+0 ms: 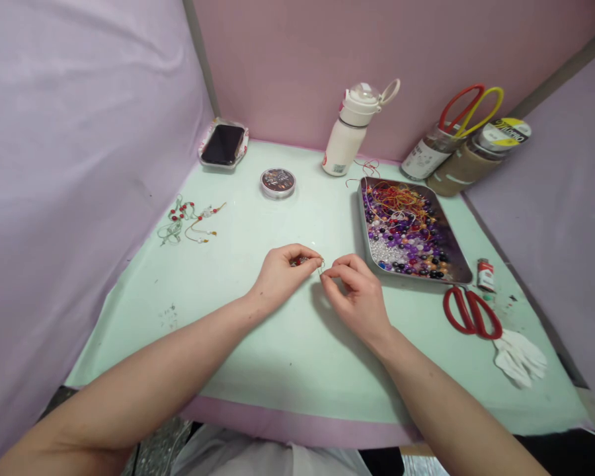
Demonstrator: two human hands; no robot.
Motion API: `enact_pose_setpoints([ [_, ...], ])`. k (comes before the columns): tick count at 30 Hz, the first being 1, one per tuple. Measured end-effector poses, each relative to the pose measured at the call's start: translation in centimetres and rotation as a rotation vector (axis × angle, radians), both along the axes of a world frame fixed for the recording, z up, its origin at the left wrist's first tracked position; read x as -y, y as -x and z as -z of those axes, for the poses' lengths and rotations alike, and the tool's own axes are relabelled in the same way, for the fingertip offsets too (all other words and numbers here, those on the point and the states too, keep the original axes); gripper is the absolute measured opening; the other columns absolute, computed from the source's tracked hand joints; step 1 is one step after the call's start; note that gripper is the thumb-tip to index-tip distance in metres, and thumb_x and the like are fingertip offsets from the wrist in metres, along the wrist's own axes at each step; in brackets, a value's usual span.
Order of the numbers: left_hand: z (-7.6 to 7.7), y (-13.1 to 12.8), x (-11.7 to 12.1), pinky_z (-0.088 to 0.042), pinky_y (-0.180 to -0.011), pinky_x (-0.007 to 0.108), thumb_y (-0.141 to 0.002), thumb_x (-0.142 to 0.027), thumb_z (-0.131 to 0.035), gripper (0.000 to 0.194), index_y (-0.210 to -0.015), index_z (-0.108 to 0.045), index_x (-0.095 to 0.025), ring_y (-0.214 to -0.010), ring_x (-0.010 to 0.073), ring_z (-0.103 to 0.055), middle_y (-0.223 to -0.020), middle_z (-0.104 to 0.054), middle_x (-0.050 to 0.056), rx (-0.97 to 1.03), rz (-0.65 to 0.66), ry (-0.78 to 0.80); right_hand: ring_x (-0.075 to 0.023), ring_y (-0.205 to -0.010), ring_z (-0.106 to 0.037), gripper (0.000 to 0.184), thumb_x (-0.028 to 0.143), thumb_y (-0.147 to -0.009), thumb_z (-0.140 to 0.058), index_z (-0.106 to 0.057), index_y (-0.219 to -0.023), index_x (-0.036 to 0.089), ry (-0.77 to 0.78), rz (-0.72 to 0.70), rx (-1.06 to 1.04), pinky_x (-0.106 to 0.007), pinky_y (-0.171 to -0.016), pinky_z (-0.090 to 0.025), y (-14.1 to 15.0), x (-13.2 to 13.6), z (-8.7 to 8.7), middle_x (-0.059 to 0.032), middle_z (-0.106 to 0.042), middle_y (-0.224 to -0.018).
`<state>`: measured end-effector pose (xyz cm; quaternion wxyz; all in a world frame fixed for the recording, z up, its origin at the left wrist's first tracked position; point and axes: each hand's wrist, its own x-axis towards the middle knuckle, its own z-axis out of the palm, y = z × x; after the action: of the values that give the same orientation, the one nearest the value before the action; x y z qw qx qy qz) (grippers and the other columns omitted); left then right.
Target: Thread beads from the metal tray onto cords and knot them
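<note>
My left hand (288, 272) is closed in a pinch near the middle of the table, with a thin cord (321, 266) between thumb and forefinger. A few red beads (298, 262) show under its curled fingers. Close by on the right, my right hand (353, 291) pinches the same cord's small loop from the other side. The fingertips of the two hands are slightly apart. A metal tray (416, 280) full of purple, black, clear and orange beads, with a tangle of red and yellow cord (399, 198), lies just beyond my right hand.
Red-handled scissors (471, 314), a lighter (486, 274) and white gloves (519, 357) lie at right. Beaded cords (191, 218) are at left. Behind stand a thread spool (277, 183), phone (223, 145), white bottle (346, 139), and a jar (426, 155) beside a brown container (461, 168).
</note>
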<state>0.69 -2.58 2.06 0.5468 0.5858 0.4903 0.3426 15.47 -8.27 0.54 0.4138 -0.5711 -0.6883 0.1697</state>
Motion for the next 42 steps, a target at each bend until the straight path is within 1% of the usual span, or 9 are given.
enact_pose_setpoints([
  [9, 0.5, 0.0, 0.3, -0.044, -0.068, 0.026, -0.073, -0.024, -0.062, 0.012, -0.077, -0.072, -0.017, -0.070, 0.0131, -0.057, -0.075, -0.070, 0.001, -0.035, 0.042, -0.085, -0.0121, -0.061, -0.046, 0.016, 0.023, -0.085, -0.056, -0.058, -0.070, 0.019, 0.119, 0.043, -0.143, -0.026, -0.057, -0.037, -0.1, -0.2, -0.3, -0.0007, -0.053, -0.074],
  [17, 0.5, 0.1, 0.3, -0.044, -0.068, 0.026, -0.075, -0.023, -0.060, 0.013, -0.078, -0.071, -0.017, -0.072, 0.0140, -0.060, -0.080, -0.072, 0.003, -0.042, 0.135, -0.118, -0.0125, -0.063, -0.047, 0.025, 0.031, -0.086, -0.057, -0.054, -0.065, 0.019, 0.238, 0.048, -0.246, -0.026, -0.058, -0.037, -0.6, -0.4, -0.5, 0.0005, -0.051, -0.068],
  [19, 0.4, 0.1, 0.2, -0.044, -0.068, 0.026, -0.075, -0.023, -0.060, 0.014, -0.079, -0.072, -0.017, -0.072, 0.0143, -0.060, -0.080, -0.072, 0.003, -0.039, 0.171, -0.113, -0.0119, -0.060, -0.047, 0.020, 0.032, -0.085, -0.059, -0.056, -0.070, 0.019, 0.283, 0.071, -0.308, -0.025, -0.056, -0.037, -0.7, -0.4, -0.5, 0.0012, -0.053, -0.068],
  [21, 0.4, 0.1, 0.3, -0.044, -0.068, 0.026, -0.075, -0.022, -0.059, 0.015, -0.080, -0.072, -0.017, -0.073, 0.0143, -0.061, -0.082, -0.073, 0.003, -0.039, 0.198, -0.103, -0.0117, -0.060, -0.049, 0.012, 0.032, -0.083, -0.060, -0.059, -0.082, 0.019, 0.328, 0.073, -0.385, -0.025, -0.056, -0.039, -0.7, -0.5, -0.7, 0.0010, -0.056, -0.072],
  [23, 0.4, 0.1, 0.3, -0.045, -0.069, 0.026, -0.075, -0.021, -0.059, 0.016, -0.081, -0.073, -0.017, -0.073, 0.0143, -0.061, -0.083, -0.073, 0.004, -0.042, 0.220, -0.086, -0.0124, -0.065, -0.052, 0.015, 0.029, -0.082, -0.061, -0.062, -0.094, 0.020, 0.348, 0.040, -0.442, -0.025, -0.059, -0.042, -0.8, -0.5, -0.8, -0.0002, -0.060, -0.079],
  [26, 0.5, 0.1, 0.4, -0.045, -0.069, 0.026, -0.074, -0.022, -0.059, 0.016, -0.080, -0.073, -0.016, -0.072, 0.0145, -0.061, -0.082, -0.073, 0.004, -0.051, 0.237, -0.043, -0.0141, -0.074, -0.056, 0.010, 0.025, -0.080, -0.061, -0.065, -0.088, 0.020, 0.328, -0.012, -0.459, -0.025, -0.062, -0.044, -0.8, -0.5, -1.1, -0.0018, -0.062, -0.083],
  [29, 0.3, 0.1, 0.3, -0.045, -0.068, 0.026, -0.073, -0.024, -0.061, 0.016, -0.078, -0.073, -0.015, -0.072, 0.0149, -0.061, -0.079, -0.072, 0.004, -0.055, 0.255, 0.025, -0.0132, -0.070, -0.055, 0.006, 0.025, -0.079, -0.062, -0.063, -0.077, 0.019, 0.322, 0.013, -0.501, -0.025, -0.060, -0.043, -0.9, -0.5, -1.3, -0.0011, -0.061, -0.077],
  [34, -0.1, 0.2, 0.0, -0.046, -0.070, 0.026, -0.070, -0.026, -0.067, 0.015, -0.078, -0.073, -0.015, -0.073, 0.0147, -0.062, -0.080, -0.073, 0.004, 0.019, 0.291, 0.168, -0.0100, -0.055, -0.050, 0.012, 0.029, -0.078, -0.066, -0.061, -0.082, 0.020, 0.324, 0.082, -0.678, -0.025, -0.055, -0.042, -1.2, -0.5, -1.2, 0.0024, -0.058, -0.067],
  [42, -0.4, 0.5, -0.1, -0.046, -0.072, 0.026, -0.070, -0.024, -0.070, 0.013, -0.079, -0.074, -0.015, -0.075, 0.0143, -0.063, -0.080, -0.073, 0.005, 0.081, 0.383, 0.215, -0.0110, -0.060, -0.057, 0.011, 0.028, -0.078, -0.067, -0.060, -0.079, 0.019, 0.250, 0.164, -0.772, -0.026, -0.061, -0.047, -1.1, -0.6, -1.4, -0.0002, -0.064, -0.075],
])
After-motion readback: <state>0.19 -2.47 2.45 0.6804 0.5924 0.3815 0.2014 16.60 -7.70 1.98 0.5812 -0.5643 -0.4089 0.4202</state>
